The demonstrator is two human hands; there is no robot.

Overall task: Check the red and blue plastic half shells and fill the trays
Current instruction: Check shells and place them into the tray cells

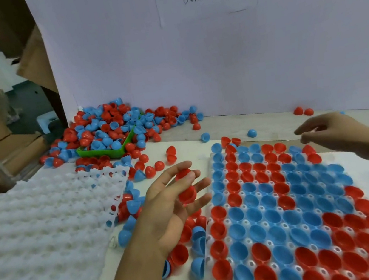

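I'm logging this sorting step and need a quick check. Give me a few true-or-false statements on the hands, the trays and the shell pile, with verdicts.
1. The left hand holds red half shells. True.
2. The tray in front of the person stands empty. False: red and blue shells fill nearly all of it.
3. The right hand rests flat on the stack of white trays. False: it hovers over the filled tray's far end, and the stack lies on the left.
4. A green bin sits in the shell pile at the far left. True.
5. The pile holds only blue shells. False: red and blue are mixed.
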